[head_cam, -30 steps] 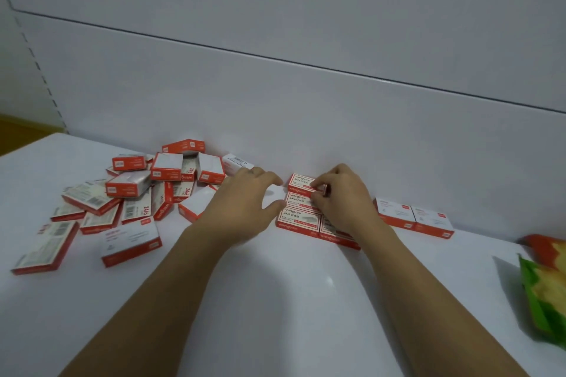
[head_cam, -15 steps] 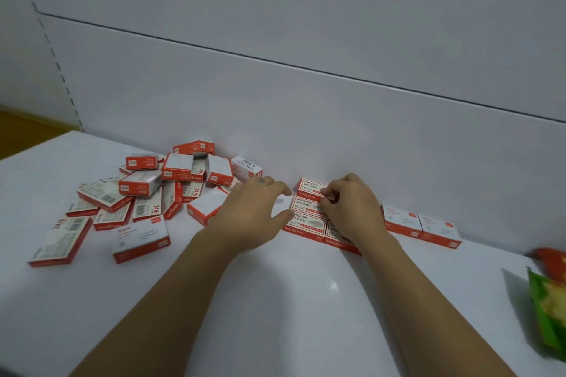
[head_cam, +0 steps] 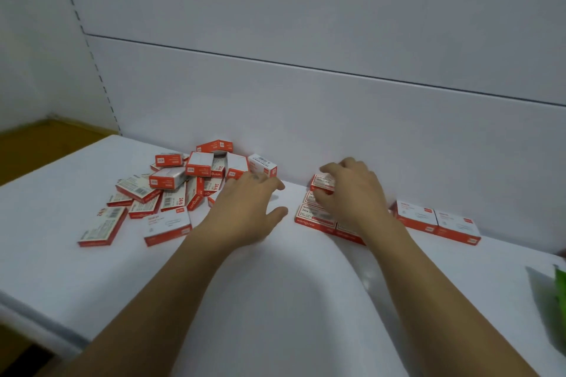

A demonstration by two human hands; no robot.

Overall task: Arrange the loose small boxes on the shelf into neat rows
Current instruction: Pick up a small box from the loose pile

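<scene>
Item: back box (head_cam: 320, 183), pinched by our right hand (head_cam: 355, 196) against the wall (head_cam: 306, 116), squaring the neat block (head_cam: 312, 219) on the shelf (head_cam: 275, 291). Left hand (head_cam: 245, 211) spread, empty (beside the loose heap (head_cam: 183, 180), presumably for the next box).

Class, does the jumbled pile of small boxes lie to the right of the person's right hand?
No, the jumbled pile lies left of the left hand; the right hand grips a box.
</scene>
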